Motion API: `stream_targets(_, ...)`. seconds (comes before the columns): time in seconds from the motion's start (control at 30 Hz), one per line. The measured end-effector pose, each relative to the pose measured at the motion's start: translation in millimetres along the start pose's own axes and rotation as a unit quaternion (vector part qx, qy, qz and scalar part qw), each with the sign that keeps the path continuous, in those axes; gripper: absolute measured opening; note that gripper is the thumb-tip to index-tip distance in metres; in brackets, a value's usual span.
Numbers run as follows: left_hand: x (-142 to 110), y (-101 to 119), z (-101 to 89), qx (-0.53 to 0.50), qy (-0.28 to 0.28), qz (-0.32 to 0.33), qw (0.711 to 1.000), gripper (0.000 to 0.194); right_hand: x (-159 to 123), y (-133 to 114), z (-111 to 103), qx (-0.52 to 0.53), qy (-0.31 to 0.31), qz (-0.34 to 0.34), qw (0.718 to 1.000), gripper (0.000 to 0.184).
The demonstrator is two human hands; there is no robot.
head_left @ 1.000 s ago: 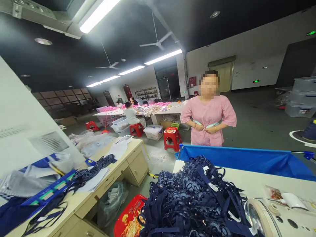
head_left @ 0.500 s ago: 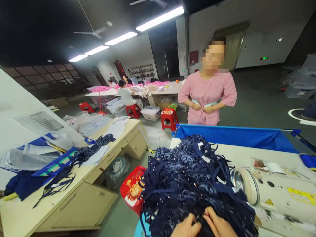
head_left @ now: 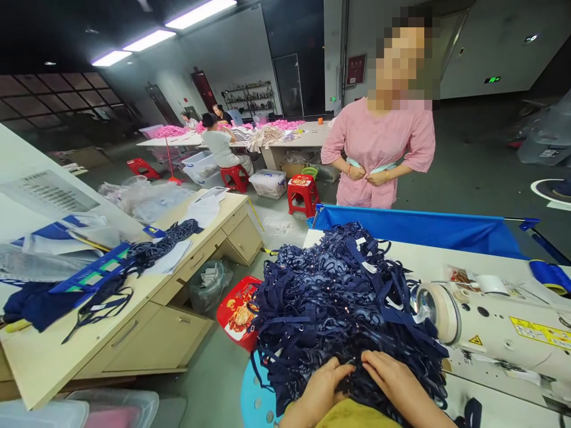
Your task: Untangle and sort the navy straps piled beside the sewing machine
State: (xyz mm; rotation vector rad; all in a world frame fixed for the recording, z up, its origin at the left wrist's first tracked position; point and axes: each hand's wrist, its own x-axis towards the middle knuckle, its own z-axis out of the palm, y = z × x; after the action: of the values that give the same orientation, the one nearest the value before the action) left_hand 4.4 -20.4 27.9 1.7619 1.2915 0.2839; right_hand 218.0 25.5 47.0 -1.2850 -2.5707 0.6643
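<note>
A large heap of navy bra-like garments point(head_left: 307, 309) with thin straps and white tags lies in front of me. My left hand point(head_left: 322, 386) is at the near side of the heap, fingers and thumb closing on dark fabric. Close by on its right, my right hand point(head_left: 389, 374) bends its fingers into the same heap, pinching fabric. The fingertips of both hands are partly sunk in the cloth, so exactly which piece each holds is hidden. A sewing machine point(head_left: 495, 315) stands just right of the heap.
A blue stool point(head_left: 254, 392) and a red stool point(head_left: 236, 315) stand left of the heap. Further left is a desk point(head_left: 147, 297) bearing fabric and papers. A person in pink point(head_left: 379, 148) stands beyond the blue cloth trough point(head_left: 414, 229). Others sit at a far table.
The view has tilted down, showing more of my forearms and a yellow-green garment at my lap. My hands stay at the heap's near side, slightly less bunched. The person in pink keeps the same pose.
</note>
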Motion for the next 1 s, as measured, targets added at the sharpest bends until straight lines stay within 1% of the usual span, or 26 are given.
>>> stream_targets(0.07,2,-3,2.0,-0.007,0.003,-0.008,1.000,0.051,-1,2,5,-0.083,-0.008,-0.022,0.996,0.020)
stream_targets(0.13,4,-7,4.1,-0.009,0.004,-0.007,1.000,0.051,-1,3,9,-0.156,-0.025,-0.025,0.987,0.026)
stream_targets(0.2,5,-10,5.9,-0.011,0.004,-0.005,1.000,0.051,0,4,12,-0.204,-0.044,-0.019,0.978,0.033)
stream_targets(0.27,5,-12,7.1,-0.010,0.002,-0.006,1.000,0.052,1,3,12,-0.224,-0.051,-0.018,0.973,0.037)
stream_targets(0.4,5,-14,7.6,-0.008,0.003,-0.004,1.000,0.052,3,0,12,-0.226,-0.036,-0.043,0.973,0.038)
stream_targets(0.53,4,-14,6.2,-0.022,0.008,0.014,1.000,0.051,4,0,17,-0.236,-0.015,-0.069,0.969,0.041)
stream_targets(0.6,4,-13,5.3,-0.034,0.013,0.017,0.999,0.052,4,1,18,-0.236,-0.008,-0.076,0.969,0.042)
stream_targets(0.7,4,-12,4.4,-0.061,0.019,0.020,0.998,0.054,2,4,18,-0.229,0.008,-0.078,0.970,0.049)
stream_targets(0.77,4,-12,4.6,-0.068,0.022,0.022,0.997,0.052,2,5,20,-0.229,0.017,-0.079,0.970,0.050)
stream_targets(0.83,5,-12,5.3,-0.060,0.024,0.022,0.998,0.050,4,4,24,-0.226,0.021,-0.080,0.971,0.044)
stream_targets(0.9,6,-14,6.2,-0.050,0.027,0.016,0.998,0.050,7,1,27,-0.206,0.017,-0.080,0.975,0.034)
stream_targets(1.0,8,-16,7.4,-0.046,0.035,0.011,0.998,0.051,8,-6,26,-0.114,0.004,-0.056,0.992,0.018)
